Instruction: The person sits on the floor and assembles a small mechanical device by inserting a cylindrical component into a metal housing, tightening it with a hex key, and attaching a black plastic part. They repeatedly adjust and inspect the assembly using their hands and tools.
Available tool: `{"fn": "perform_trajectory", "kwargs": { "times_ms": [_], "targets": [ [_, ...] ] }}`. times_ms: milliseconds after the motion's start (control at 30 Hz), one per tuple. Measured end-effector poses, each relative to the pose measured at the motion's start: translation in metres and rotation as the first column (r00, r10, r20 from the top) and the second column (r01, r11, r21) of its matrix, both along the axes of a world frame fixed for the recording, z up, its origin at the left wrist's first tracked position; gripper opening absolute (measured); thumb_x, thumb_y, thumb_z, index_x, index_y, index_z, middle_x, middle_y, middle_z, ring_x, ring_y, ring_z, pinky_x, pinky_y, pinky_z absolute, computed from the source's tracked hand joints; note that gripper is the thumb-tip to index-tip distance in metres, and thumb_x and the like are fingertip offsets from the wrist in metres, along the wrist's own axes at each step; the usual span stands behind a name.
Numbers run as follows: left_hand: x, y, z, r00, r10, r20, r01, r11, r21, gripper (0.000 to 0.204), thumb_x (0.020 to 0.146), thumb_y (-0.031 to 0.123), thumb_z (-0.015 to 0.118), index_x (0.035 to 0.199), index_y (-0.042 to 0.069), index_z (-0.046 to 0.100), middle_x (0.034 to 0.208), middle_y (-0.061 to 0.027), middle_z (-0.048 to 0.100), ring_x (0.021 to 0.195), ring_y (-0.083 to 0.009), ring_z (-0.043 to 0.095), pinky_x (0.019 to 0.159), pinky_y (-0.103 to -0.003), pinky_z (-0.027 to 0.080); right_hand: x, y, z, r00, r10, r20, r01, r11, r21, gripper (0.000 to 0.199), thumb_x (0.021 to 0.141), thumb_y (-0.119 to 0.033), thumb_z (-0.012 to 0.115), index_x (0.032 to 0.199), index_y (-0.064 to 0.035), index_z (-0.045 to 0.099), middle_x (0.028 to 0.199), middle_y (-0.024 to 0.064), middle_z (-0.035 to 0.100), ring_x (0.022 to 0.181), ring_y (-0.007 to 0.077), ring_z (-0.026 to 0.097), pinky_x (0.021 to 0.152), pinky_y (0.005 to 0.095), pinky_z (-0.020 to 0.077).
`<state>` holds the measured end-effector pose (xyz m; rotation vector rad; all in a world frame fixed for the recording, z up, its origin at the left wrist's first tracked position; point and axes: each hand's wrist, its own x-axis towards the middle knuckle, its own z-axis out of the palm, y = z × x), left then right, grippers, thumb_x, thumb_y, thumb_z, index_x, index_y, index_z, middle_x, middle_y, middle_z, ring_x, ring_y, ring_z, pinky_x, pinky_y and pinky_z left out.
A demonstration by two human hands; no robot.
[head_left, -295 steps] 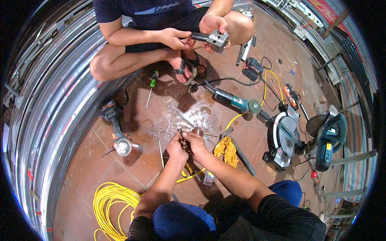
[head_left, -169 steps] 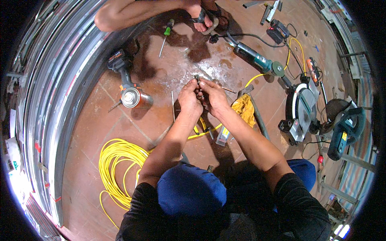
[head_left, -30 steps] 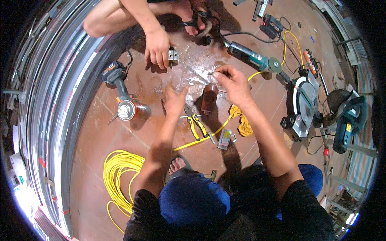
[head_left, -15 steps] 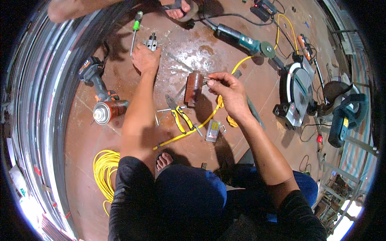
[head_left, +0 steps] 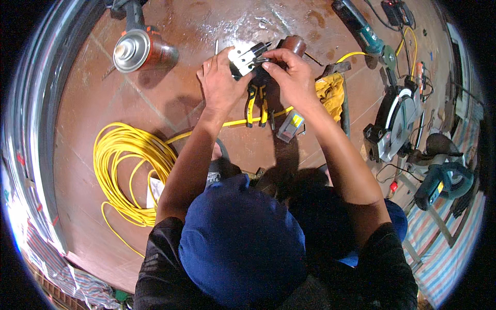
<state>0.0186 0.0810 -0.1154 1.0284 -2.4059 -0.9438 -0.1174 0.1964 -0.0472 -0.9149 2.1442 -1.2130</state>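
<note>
My left hand (head_left: pixel 221 85) is closed around a shiny metal part with holes and a dark shank (head_left: pixel 247 58), held above the floor. Fingers of my right hand (head_left: pixel 295 77) pinch a small, thin dark rod (head_left: pixel 262 59) against the part's right side; its exact kind is too small to make out. Just beyond my right hand stands a reddish-brown cylinder (head_left: pixel 293 45), partly hidden by the fingers. Below the hands lie yellow-and-black pliers (head_left: pixel 257 106), their jaws in shadow. A small clear plastic case (head_left: pixel 290 127) rests nearer to me.
A spray can (head_left: pixel 138 51) stands at left, above a coil of yellow cable (head_left: pixel 126 165). Yellow cloth (head_left: pixel 330 95) lies right of my right hand. Farther right are an angle grinder (head_left: pixel 361 30), a mitre saw (head_left: pixel 395 121) and striped sheeting (head_left: pixel 439 258).
My left hand has lifted the metal part and brought it to my right hand. My right hand has moved from the brown cylinder to the part. The view has shifted.
</note>
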Motion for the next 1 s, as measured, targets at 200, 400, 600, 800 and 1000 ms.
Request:
{"fn": "perform_trajectory", "kwargs": {
  "times_ms": [200,400,600,800,1000],
  "targets": [
    [0.002,-0.002,-0.001,1.000,0.006,0.029,-0.006,1.000,-0.013,0.071,0.069,0.029,0.083,0.134,0.015,0.060,0.122,-0.0115,0.067,0.115,-0.0354,0.058,0.099,-0.051,0.042,0.000,-0.014,-0.009,0.993,0.067,-0.098,-0.058,0.994,0.090,0.019,0.089,-0.013,0.072,0.106,-0.0033,0.072,0.103,0.0150,0.072,0.096,0.0281,0.070,0.087,0.0368,0.0530],
    [0.004,-0.003,-0.002,0.999,0.012,0.031,-0.011,1.000,-0.017,0.064,0.071,0.028,0.078,0.132,0.019,0.061,0.122,-0.0078,0.067,0.117,-0.0332,0.057,0.101,-0.050,0.041,0.003,-0.026,-0.003,0.954,0.178,-0.241,-0.146,0.978,0.147,0.018,0.089,-0.014,0.073,0.104,-0.0044,0.072,0.102,0.0148,0.072,0.096,0.0320,0.070,0.086,0.0402,0.0541],
    [0.004,-0.004,-0.002,1.000,0.026,0.002,-0.026,0.999,-0.018,0.061,0.072,0.027,0.077,0.130,0.020,0.062,0.123,-0.0066,0.067,0.117,-0.0315,0.057,0.099,-0.048,0.040,0.005,-0.030,-0.001,0.940,0.205,-0.272,-0.150,0.966,0.211,0.018,0.089,-0.015,0.072,0.104,-0.0051,0.072,0.102,0.0152,0.072,0.096,0.0340,0.069,0.086,0.0417,0.0540],
    [0.005,-0.004,-0.005,0.999,0.034,-0.014,-0.034,0.999,-0.016,0.059,0.073,0.026,0.078,0.129,0.021,0.062,0.123,-0.0056,0.067,0.117,-0.0295,0.058,0.096,-0.047,0.041,0.003,-0.034,0.004,0.863,0.299,-0.407,-0.218,0.947,0.235,0.019,0.089,-0.012,0.075,0.106,-0.0047,0.072,0.101,0.0112,0.072,0.087,0.0259,0.069,0.078,0.0349,0.0544],
    [0.005,-0.004,-0.007,0.997,0.042,-0.062,-0.043,0.999,-0.015,0.059,0.073,0.024,0.078,0.130,0.021,0.061,0.123,-0.0050,0.066,0.116,-0.0287,0.057,0.096,-0.047,0.040,0.007,-0.039,0.008,0.840,0.337,-0.426,-0.238,0.933,0.270,0.017,0.090,-0.015,0.071,0.104,-0.0056,0.070,0.097,0.0174,0.070,0.091,0.0380,0.068,0.082,0.0454,0.0543]
  ]
}}
